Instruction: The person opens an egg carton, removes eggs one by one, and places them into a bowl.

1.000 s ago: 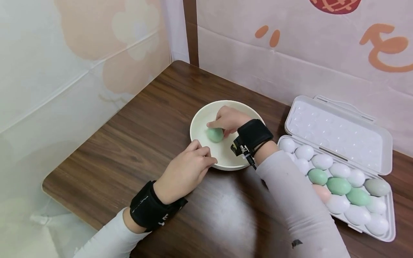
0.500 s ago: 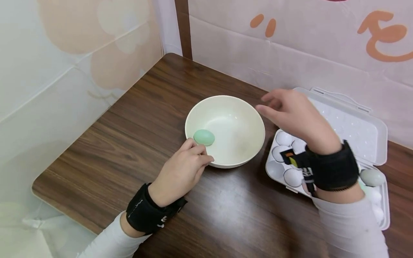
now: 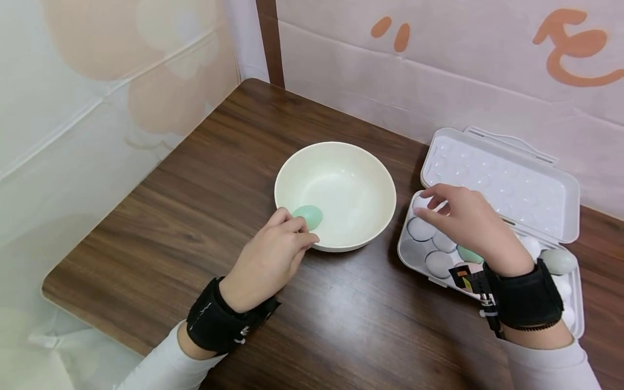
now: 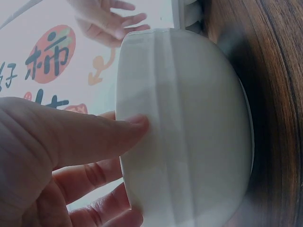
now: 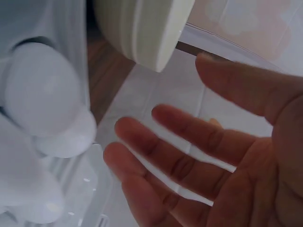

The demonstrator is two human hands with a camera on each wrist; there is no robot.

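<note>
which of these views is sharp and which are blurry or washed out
Head view: sharp, evenly lit, with soft glare on the table and a shadow beside the bowl. Left wrist view: hazy and washed out, the left hand soft. Right wrist view: the right hand is blurred and the eggs overexposed.

A dark wooden surface [image 3: 205, 179] stands against pale wall panels [image 3: 439, 70] printed with orange shapes.
</note>
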